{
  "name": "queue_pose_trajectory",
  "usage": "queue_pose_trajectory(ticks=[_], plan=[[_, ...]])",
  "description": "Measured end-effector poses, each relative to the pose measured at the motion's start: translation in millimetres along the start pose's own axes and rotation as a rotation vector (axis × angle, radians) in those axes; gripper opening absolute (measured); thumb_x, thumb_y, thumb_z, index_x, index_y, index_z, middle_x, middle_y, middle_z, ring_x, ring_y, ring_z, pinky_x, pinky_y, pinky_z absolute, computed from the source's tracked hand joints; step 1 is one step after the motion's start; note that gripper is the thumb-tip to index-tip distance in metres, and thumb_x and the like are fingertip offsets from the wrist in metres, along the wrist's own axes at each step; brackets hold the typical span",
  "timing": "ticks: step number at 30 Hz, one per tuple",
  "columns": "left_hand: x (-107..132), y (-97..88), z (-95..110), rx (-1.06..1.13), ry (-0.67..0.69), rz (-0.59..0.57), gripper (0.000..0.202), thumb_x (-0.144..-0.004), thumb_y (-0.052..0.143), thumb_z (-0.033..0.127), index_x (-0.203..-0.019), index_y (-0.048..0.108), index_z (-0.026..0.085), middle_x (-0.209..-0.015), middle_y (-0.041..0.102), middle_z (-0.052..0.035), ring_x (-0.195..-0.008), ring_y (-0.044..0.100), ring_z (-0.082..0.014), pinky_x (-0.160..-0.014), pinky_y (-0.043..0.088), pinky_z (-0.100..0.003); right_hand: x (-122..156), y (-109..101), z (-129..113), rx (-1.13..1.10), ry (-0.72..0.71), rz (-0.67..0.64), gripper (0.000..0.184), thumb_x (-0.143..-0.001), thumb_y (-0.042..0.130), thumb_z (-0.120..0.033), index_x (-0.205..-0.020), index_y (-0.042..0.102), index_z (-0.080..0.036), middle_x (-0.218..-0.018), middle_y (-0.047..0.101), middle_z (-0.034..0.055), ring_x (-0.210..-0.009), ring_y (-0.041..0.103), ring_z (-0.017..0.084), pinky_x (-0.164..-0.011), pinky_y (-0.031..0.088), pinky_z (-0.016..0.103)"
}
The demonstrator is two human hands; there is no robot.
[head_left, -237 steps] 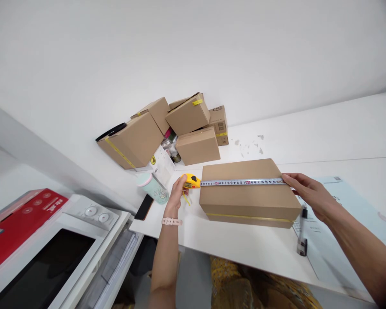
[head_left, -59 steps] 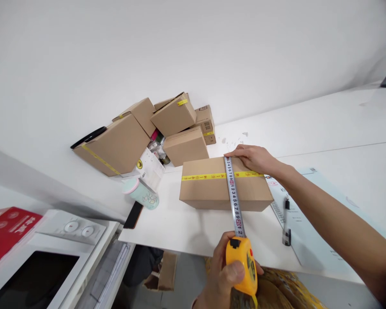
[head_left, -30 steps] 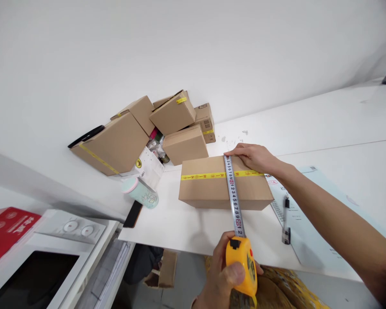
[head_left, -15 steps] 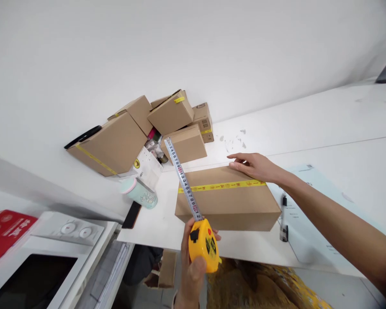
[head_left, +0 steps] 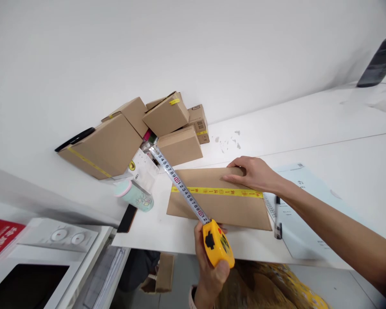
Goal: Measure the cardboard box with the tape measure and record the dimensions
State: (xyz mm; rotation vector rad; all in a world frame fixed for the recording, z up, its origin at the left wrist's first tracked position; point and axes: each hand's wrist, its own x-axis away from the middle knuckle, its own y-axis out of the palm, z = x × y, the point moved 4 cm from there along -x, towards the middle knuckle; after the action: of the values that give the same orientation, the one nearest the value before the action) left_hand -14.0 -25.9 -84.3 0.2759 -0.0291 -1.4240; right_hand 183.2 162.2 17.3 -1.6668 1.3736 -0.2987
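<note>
My left hand [head_left: 209,268] is closed round a yellow tape measure [head_left: 218,245]. Its metal blade [head_left: 180,186] is drawn out and slants up to the left across a cardboard box [head_left: 199,210] with yellow printed tape. Whether the blade touches the box, I cannot tell. My right hand [head_left: 252,174] grips the box's far edge, thumb on the top face and fingers behind the edge, partly hidden. The box's front side no longer shows. Fingertips of my left hand are near the box's front edge; contact is unclear.
Several cardboard boxes [head_left: 104,143] are stacked against the wall. A mint tumbler [head_left: 137,197] and a black flat item [head_left: 127,219] are at left. A pen [head_left: 278,216] lies on a pale blue sheet [head_left: 309,231] at right. A microwave [head_left: 28,283] stands lower left.
My left hand has moved right, turning the tape measure so its blade slants more. My right hand's thumb has come over the box top, and the box has tipped, hiding its front side.
</note>
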Motion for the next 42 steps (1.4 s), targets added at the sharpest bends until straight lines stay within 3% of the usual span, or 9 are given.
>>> queue_pose_trajectory(ticks=[5,11,14,20,25,30,33,37,42], plan=[[-8,-12.7,-32,0.084,-0.051,0.067,0.09,-0.069,0.081,0.072,-0.14,0.049,0.028,-0.113,0.068,-0.0098,-0.1,0.069,-0.0304,-0.082,0.057,-0.039,16,4,-27,0.158,-0.28,0.179,0.036,-0.094,0.064,-0.058,-0.102,0.072,-0.024,-0.098,0.077,0.0111,-0.09,0.068,0.027,-0.067,0.049,0.036],[-7,-25.9,-35,0.008,-0.077,-0.018,0.082,-0.076,0.078,0.069,-0.139,0.051,0.025,-0.11,0.07,-0.011,-0.102,0.068,-0.0301,-0.086,0.055,-0.04,49,55,-22,0.124,-0.5,0.223,0.022,-0.104,0.055,-0.036,-0.11,0.073,-0.025,-0.108,0.078,0.0119,-0.101,0.07,0.028,-0.083,0.056,0.044],[-2,-26.2,-17,-0.095,-0.111,-0.154,0.088,-0.072,0.081,0.068,-0.141,0.052,0.023,-0.111,0.069,-0.0119,-0.1,0.067,-0.0294,-0.084,0.055,-0.038,62,59,-7,-0.05,-0.393,0.28,0.027,-0.106,0.048,-0.031,-0.118,0.072,-0.029,-0.115,0.077,0.0113,-0.109,0.07,0.029,-0.091,0.057,0.049],[2,-19.8,8,-0.576,-0.212,-0.475,0.089,-0.055,0.091,0.043,-0.138,0.063,0.024,-0.1,0.07,-0.0075,-0.092,0.063,-0.0309,-0.092,0.053,-0.044,73,9,18,-0.656,0.178,0.457,0.042,-0.105,0.046,-0.053,-0.139,0.062,-0.034,-0.122,0.075,0.0086,-0.105,0.073,0.027,-0.089,0.061,0.048],[5,-15.0,7,-0.666,-0.253,-0.586,0.094,-0.053,0.094,0.035,-0.141,0.063,0.026,-0.122,0.071,-0.012,-0.11,0.064,-0.0391,-0.104,0.049,-0.053,89,-19,33,-0.773,0.323,0.494,0.036,-0.094,0.065,-0.059,-0.121,0.075,-0.036,-0.094,0.077,0.0058,-0.085,0.071,0.027,-0.075,0.061,0.045],[-13,-18.1,25,-0.702,-0.184,-0.448,0.095,-0.055,0.092,0.027,-0.144,0.057,0.025,-0.131,0.069,-0.0142,-0.119,0.063,-0.0402,-0.108,0.045,-0.055,104,-14,41,-0.77,0.344,0.434,0.03,-0.09,0.072,-0.056,-0.111,0.077,-0.036,-0.08,0.076,0.0038,-0.071,0.069,0.025,-0.071,0.061,0.044],[-40,-13.6,52,-0.673,-0.015,-0.328,0.078,-0.061,0.089,0.026,-0.133,0.059,0.022,-0.12,0.072,-0.0115,-0.108,0.068,-0.0327,-0.098,0.052,-0.046,101,1,16,-0.778,0.217,0.291,0.033,-0.095,0.066,-0.055,-0.116,0.074,-0.032,-0.078,0.076,0.0037,-0.07,0.073,0.024,-0.07,0.063,0.042],[-81,0.2,82,-0.74,0.229,-0.35,0.066,-0.069,0.086,0.029,-0.128,0.058,0.022,-0.118,0.072,-0.0093,-0.102,0.07,-0.0272,-0.092,0.053,-0.039,95,15,-17,-0.544,0.02,0.215,0.033,-0.102,0.054,-0.05,-0.123,0.071,-0.03,-0.082,0.078,0.0037,-0.073,0.075,0.021,-0.06,0.059,0.032],[-136,-5.3,93,-0.915,0.379,-0.231,0.065,-0.075,0.083,0.034,-0.132,0.053,0.024,-0.127,0.069,-0.0096,-0.114,0.067,-0.029,-0.1,0.051,-0.044,107,10,36,-0.145,0.275,0.448,0.03,-0.101,0.051,-0.05,-0.098,0.067,-0.024,-0.075,0.074,0.0038,-0.06,0.068,0.019,-0.055,0.046,0.03]])
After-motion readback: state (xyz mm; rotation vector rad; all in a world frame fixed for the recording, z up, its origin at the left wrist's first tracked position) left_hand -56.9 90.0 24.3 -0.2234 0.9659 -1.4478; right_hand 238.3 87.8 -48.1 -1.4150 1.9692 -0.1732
